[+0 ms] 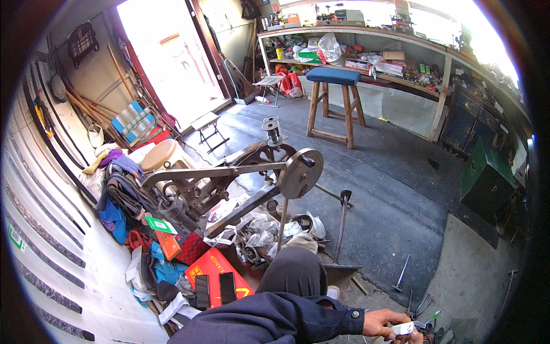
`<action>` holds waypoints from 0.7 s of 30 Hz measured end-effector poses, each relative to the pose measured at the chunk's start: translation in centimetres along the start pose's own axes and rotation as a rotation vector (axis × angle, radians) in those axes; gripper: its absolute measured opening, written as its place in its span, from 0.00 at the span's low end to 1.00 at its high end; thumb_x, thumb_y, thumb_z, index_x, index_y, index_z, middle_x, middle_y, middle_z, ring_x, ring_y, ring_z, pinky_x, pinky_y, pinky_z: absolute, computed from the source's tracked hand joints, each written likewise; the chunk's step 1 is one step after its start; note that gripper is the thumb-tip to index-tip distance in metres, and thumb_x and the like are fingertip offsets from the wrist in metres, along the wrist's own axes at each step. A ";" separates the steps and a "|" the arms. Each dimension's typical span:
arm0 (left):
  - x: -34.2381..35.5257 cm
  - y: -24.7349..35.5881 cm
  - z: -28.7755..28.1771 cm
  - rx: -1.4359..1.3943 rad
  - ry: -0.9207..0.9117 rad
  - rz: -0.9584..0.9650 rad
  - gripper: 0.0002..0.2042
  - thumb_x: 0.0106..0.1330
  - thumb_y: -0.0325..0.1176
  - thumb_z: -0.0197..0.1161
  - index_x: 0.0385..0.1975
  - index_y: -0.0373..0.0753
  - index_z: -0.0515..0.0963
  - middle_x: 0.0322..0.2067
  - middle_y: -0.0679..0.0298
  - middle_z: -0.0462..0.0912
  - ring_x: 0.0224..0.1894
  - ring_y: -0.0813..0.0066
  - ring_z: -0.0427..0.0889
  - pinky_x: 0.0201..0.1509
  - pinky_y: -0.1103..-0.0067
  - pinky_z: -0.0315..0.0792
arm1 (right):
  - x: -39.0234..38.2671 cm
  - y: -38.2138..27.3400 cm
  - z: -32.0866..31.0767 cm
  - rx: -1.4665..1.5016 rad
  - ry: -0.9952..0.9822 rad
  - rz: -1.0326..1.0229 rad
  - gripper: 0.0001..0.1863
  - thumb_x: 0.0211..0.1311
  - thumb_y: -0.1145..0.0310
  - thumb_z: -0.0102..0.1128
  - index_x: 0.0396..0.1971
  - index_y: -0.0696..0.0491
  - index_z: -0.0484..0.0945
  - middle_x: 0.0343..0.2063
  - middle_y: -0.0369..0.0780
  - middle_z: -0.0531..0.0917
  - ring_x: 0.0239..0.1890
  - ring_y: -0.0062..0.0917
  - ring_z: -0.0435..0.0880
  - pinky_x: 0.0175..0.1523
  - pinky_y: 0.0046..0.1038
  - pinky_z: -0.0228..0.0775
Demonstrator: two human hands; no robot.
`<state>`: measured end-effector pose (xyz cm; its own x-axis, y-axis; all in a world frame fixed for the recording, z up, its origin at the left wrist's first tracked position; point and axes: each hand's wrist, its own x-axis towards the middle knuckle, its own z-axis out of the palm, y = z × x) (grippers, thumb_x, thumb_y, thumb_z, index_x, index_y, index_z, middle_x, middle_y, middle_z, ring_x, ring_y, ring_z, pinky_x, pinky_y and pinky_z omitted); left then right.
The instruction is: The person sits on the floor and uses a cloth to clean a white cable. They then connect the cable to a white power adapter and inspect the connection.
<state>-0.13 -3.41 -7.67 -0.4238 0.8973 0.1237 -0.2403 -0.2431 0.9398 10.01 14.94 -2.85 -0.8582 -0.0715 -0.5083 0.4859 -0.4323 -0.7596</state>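
Reaching across to the lower right, my left hand [382, 323] in a dark buttoned cuff has its thumb and fingers closed round a small white block-shaped thing [403, 328]. What kind of thing it is, I cannot make out. My right hand [411, 338] shows only in part at the lower edge, its fingers bent close beneath the white piece. Whatever those fingers grip is hidden. Thin wire-like strands hang under the hands. Beside them on the floor are several metal hand tools [423, 304] and a small green-tipped item [435, 315].
A hand-cranked sewing machine [301, 172] stands in front of my knee [295, 269]. Two phones [227, 288] lie on a red box [213, 266] at left. Farther off are a blue-topped stool [333, 76], a workbench [355, 30] and a green metal box [487, 176]. A hammer-like tool [402, 272] lies right.
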 end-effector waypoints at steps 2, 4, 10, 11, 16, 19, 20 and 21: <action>0.0 0.0 0.1 0.012 0.010 0.001 0.34 0.56 0.34 0.65 0.67 0.39 0.67 0.53 0.60 0.80 0.52 0.69 0.77 0.57 0.69 0.72 | 0.2 0.0 0.1 0.014 -0.004 0.032 0.30 0.70 0.47 0.44 0.44 0.63 0.78 0.17 0.38 0.75 0.11 0.17 0.62 0.17 0.21 0.53; 0.0 0.1 0.2 0.062 0.028 0.045 0.34 0.55 0.32 0.65 0.67 0.39 0.67 0.52 0.60 0.81 0.51 0.69 0.78 0.55 0.69 0.73 | 0.2 0.0 0.1 0.017 0.001 0.022 0.30 0.70 0.47 0.44 0.42 0.63 0.78 0.17 0.38 0.75 0.11 0.17 0.61 0.16 0.20 0.52; -0.3 0.8 0.3 0.075 0.004 -0.012 0.35 0.53 0.28 0.63 0.66 0.42 0.68 0.45 0.62 0.84 0.44 0.71 0.80 0.50 0.70 0.75 | 0.0 0.3 0.4 0.012 0.047 0.012 0.29 0.71 0.48 0.43 0.41 0.62 0.79 0.17 0.37 0.76 0.10 0.16 0.60 0.15 0.19 0.49; -0.3 0.8 0.4 0.081 0.015 0.008 0.34 0.53 0.27 0.63 0.66 0.42 0.68 0.45 0.62 0.84 0.43 0.71 0.80 0.50 0.70 0.75 | 0.1 0.4 0.3 0.010 0.061 0.012 0.28 0.71 0.48 0.43 0.41 0.61 0.79 0.17 0.37 0.76 0.10 0.16 0.60 0.15 0.19 0.49; -0.3 0.6 0.4 0.046 -0.020 -0.090 0.34 0.55 0.26 0.62 0.67 0.42 0.68 0.44 0.62 0.84 0.43 0.72 0.81 0.48 0.72 0.75 | 0.6 0.8 -0.4 -0.001 0.097 0.076 0.26 0.73 0.49 0.41 0.41 0.58 0.79 0.18 0.36 0.77 0.10 0.16 0.62 0.15 0.18 0.50; -0.3 0.0 0.5 0.145 0.004 0.067 0.33 0.57 0.28 0.62 0.67 0.41 0.67 0.43 0.63 0.83 0.40 0.74 0.80 0.44 0.74 0.75 | 0.6 0.9 -0.6 -0.056 0.084 0.074 0.24 0.74 0.50 0.41 0.42 0.56 0.78 0.19 0.35 0.78 0.11 0.15 0.63 0.15 0.17 0.52; -0.4 -0.3 0.5 0.143 0.022 0.036 0.30 0.59 0.26 0.62 0.66 0.42 0.69 0.40 0.63 0.84 0.37 0.75 0.82 0.41 0.75 0.77 | 0.6 0.8 -0.5 -0.083 0.067 0.059 0.24 0.74 0.50 0.41 0.42 0.55 0.78 0.19 0.35 0.78 0.11 0.15 0.64 0.15 0.17 0.52; -0.5 -0.6 0.6 0.143 0.040 0.004 0.28 0.62 0.25 0.62 0.65 0.43 0.71 0.37 0.63 0.85 0.34 0.75 0.84 0.39 0.75 0.78 | 0.7 0.8 -0.4 -0.094 0.047 0.064 0.23 0.75 0.49 0.41 0.43 0.53 0.78 0.21 0.34 0.79 0.12 0.14 0.66 0.16 0.16 0.54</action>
<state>0.75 -3.50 -8.09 -0.4593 0.8805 0.1177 -0.1132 -0.1895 0.9753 9.87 14.91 -3.93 -0.8172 -0.0534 -0.5738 0.5548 -0.3423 -0.7583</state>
